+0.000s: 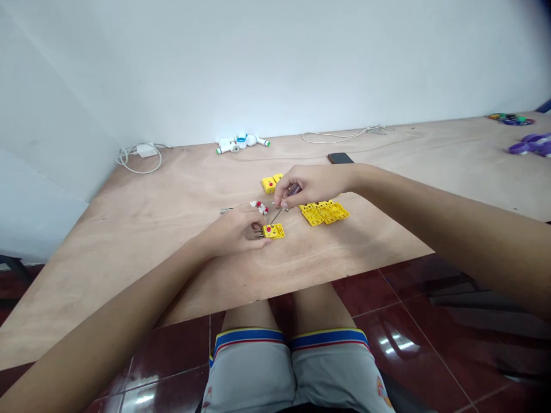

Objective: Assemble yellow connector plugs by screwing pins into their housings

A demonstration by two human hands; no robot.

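Note:
My left hand (239,230) is closed around the left end of a small yellow plastic housing (274,231) on the table. The housing has a red round spot on top, and thin metal prongs point from it toward my palm. Gripped in my right hand (312,184) is a screwdriver (294,190) with a dark handle. Its thin shaft slants down to the housing's upper edge; whether the tip sits in a screw is too small to tell. Small red and white parts (260,207) lie just beyond my left fingers. Under my right wrist rest several open yellow housings (326,213).
More yellow housings (269,183) sit behind my right hand. Farther back are a phone (340,158), white pipe-like pieces (242,142), a white charger with cable (146,150) and a thin white cable (338,139). Purple objects (531,144) lie far right. The table's front edge runs above my legs.

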